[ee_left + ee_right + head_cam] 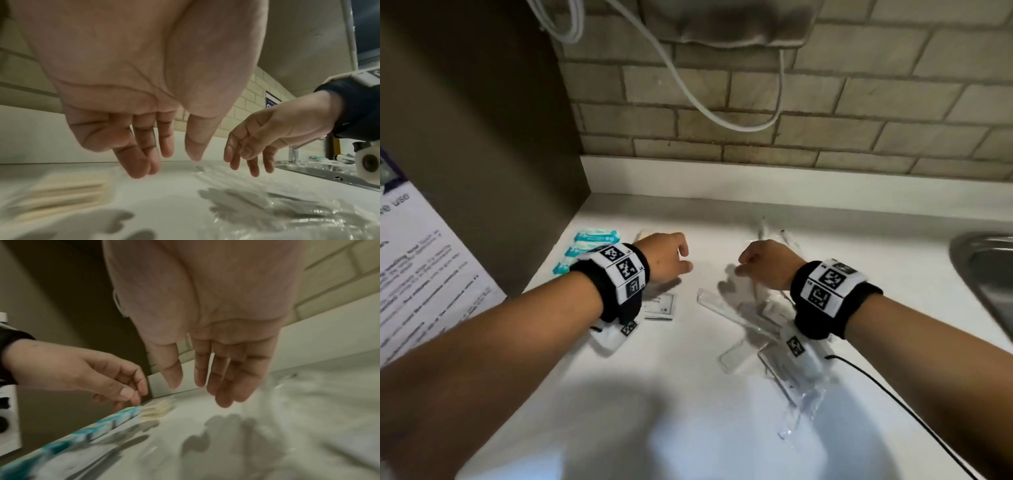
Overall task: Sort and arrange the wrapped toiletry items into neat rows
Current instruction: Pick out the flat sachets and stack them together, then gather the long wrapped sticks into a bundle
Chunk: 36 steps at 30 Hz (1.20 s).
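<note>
Both hands hover above the white counter (688,377) and hold nothing. My left hand (671,257) hangs with relaxed fingers (141,162) over cream-coloured wrapped sticks (55,191), near a row of teal-and-white packets (589,250) at the left. My right hand (760,262) also has loose, straight fingers (226,386) above a jumble of clear plastic-wrapped items (756,329). A small white printed sachet (659,306) lies below the left wrist. The teal packets (115,420) form a line in the right wrist view.
A dark cabinet side (482,137) walls off the left. A brick wall (791,102) with hanging white cables (688,85) stands behind. A steel sink (986,274) sits at the right edge. A black cable (893,397) runs from the right wrist.
</note>
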Tool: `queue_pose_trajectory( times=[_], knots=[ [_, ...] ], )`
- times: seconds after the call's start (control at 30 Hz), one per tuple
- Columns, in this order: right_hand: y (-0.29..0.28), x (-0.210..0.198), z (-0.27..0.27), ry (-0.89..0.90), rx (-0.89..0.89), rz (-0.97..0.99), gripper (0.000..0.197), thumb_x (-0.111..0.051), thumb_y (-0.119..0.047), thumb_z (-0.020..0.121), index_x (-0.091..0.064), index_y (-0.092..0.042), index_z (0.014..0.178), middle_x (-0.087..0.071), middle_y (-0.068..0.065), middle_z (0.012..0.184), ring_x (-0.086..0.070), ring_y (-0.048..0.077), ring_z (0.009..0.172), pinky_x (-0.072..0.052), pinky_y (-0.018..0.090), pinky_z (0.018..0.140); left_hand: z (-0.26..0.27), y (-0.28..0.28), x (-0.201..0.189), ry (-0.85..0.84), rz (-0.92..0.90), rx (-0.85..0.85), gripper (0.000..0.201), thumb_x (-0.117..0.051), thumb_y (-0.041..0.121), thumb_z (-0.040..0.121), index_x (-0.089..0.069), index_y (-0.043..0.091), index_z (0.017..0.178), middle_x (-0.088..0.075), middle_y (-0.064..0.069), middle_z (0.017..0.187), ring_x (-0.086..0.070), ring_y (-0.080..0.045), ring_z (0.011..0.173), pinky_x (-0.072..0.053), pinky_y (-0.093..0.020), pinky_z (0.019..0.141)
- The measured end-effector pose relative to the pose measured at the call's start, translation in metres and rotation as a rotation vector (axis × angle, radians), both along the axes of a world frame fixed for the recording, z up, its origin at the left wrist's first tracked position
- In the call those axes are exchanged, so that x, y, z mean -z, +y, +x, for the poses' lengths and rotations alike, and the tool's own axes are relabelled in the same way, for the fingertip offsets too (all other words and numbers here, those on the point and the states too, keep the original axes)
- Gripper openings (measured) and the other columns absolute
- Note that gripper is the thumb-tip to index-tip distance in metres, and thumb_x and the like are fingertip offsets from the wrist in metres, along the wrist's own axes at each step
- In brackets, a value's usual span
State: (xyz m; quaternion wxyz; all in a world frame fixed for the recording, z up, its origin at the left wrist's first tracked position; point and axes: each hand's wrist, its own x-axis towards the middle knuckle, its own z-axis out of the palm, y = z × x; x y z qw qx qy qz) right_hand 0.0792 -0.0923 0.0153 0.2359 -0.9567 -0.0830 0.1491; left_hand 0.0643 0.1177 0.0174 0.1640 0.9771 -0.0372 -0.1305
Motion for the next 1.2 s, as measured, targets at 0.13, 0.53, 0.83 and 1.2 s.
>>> queue_pose_trajectory(
  times=[0.13,0.53,0.83,1.2],
  knots=[
    [-0.056,-0.005,0.01,-0.006,0.083,-0.19,0.042,-0.058,-0.034,0.091,-0.059,-0.011,0.126,-0.059,0.007,0.13,-0.054,0.025,0.121,-0.044,0.031,0.099,0.028,-0.067,-0.001,-0.029,-0.055,0.077,0.033,-0.061,0.04,0.091,-0.059,0.015,0.112,-0.066,-0.006,0.112,-0.061,-0.024,0.102,-0.047,-0.03,0.086],
    [-0.114,0.035,0.025,0.063,0.179,-0.303,0.063,-0.067,-0.033,0.081,-0.041,-0.008,0.133,-0.057,0.01,0.126,-0.059,0.03,0.113,-0.051,0.039,0.092,0.065,-0.167,0.027,0.101,0.035,-0.046,0.045,-0.066,0.043,0.085,-0.06,0.003,0.106,-0.063,-0.01,0.091,-0.06,-0.027,0.079,-0.045,-0.028,0.066],
    [-0.132,0.029,0.046,0.115,0.088,-0.259,0.018,-0.05,-0.017,0.088,-0.062,-0.005,0.081,-0.061,0.007,0.083,-0.059,0.026,0.082,-0.046,0.026,0.066,0.061,-0.168,0.014,0.126,-0.098,-0.133,0.012,-0.056,0.014,0.088,-0.055,0.004,0.095,-0.066,-0.016,0.09,-0.065,-0.03,0.08,-0.043,-0.027,0.058],
    [-0.109,-0.011,-0.004,-0.079,-0.028,0.362,0.024,-0.068,-0.009,0.085,-0.059,-0.01,0.107,-0.06,0.001,0.073,-0.063,0.022,0.058,-0.058,0.04,0.068,-0.01,-0.169,0.0,0.166,-0.771,-0.213,0.019,-0.06,0.01,0.091,-0.049,0.01,0.107,-0.059,-0.007,0.084,-0.056,-0.018,0.069,-0.049,-0.028,0.06]
  ],
)
